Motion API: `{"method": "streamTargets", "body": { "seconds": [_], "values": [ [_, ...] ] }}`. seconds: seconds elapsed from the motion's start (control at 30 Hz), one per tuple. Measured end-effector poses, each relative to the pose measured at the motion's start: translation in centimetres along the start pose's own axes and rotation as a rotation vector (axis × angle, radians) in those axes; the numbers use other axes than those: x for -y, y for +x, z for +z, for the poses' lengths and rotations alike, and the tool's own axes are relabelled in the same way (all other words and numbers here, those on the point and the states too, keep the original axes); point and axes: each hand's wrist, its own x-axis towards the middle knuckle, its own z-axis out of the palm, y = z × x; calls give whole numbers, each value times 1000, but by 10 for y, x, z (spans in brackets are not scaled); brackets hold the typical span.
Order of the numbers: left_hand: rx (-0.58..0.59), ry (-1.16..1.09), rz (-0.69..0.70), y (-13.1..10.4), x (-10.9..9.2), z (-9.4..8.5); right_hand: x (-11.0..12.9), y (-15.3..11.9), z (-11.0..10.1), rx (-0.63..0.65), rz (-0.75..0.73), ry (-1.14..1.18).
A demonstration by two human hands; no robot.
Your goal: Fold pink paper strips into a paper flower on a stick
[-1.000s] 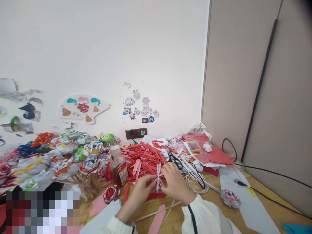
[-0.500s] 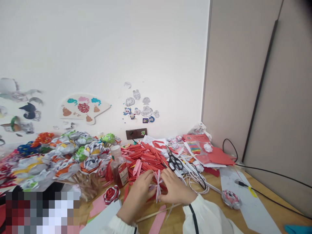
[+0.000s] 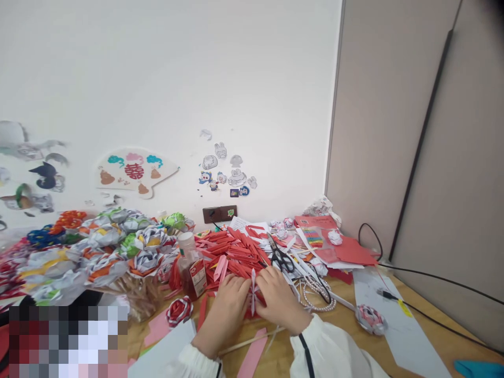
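Note:
Between my two hands is a small folded-paper flower (image 3: 253, 291) with narrow white and pinkish folds, standing upright over the table. My left hand (image 3: 227, 308) grips its left side, fingers bent inward. From the right, my right hand (image 3: 280, 298) pinches it with curled fingers, which hide part of it. Just beyond lies a heap of folded red paper strips (image 3: 232, 252). Below my hands are a thin wooden stick (image 3: 248, 342) and a pink paper strip (image 3: 252, 357). Black-handled scissors (image 3: 282, 260) rest behind my right hand.
To the left stand a bottle (image 3: 189, 268), a red and white paper rose (image 3: 179, 311) and a bunch of paper flowers on sticks (image 3: 114, 247). At right are a bead string (image 3: 311, 302), another paper rose (image 3: 370, 319), red sheets (image 3: 354, 251) and a black cable (image 3: 433, 323).
My fingers have closed in around the paper flower and cover more of it. Both hands have come closer together, the right one shifting slightly left.

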Motion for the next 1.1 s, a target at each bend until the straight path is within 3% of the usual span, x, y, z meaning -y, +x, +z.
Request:
{"method": "streamTargets", "body": {
  "seconds": [0.13,0.37,0.6,0.83,1.1],
  "values": [
    [3,25,-68,-1,-2,0,4,2,-1,-42,-45,-15],
    [129,-55,-116,-1,-2,-5,-2,-3,0,112,-107,128],
    [141,-260,-48,-2,6,-10,-14,-1,-5,215,-115,224],
    [109,-263,-188,2,14,2,-8,2,3,123,-31,219],
    [263,-556,-218,3,6,-11,-15,-5,-12,286,-86,294]
  ]
}}
